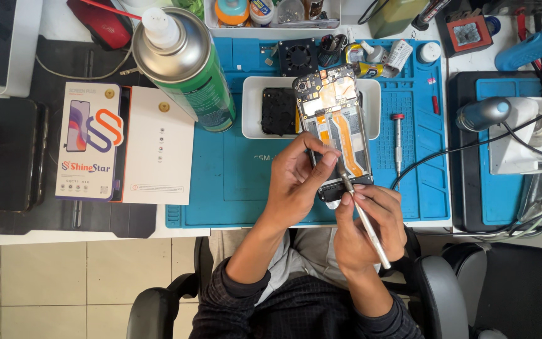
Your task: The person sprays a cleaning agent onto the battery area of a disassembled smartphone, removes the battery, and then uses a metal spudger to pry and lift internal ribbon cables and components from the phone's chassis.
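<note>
I see a white tray (250, 113) on the blue mat (233, 182) holding a black square part (278, 111). Over its right half my left hand (296, 179) grips the opened phone (335, 129) by its lower edge. My right hand (365, 226) pinches metal tweezers (362, 210), tip touching the phone's bottom end.

The can (186, 63) has a shiny brushed-metal top and a glossy green body. The mat (233, 182) looks like matt blue rubber; the tweezers (365, 220) are smooth bright metal, the tray (250, 107) white plastic.
</note>
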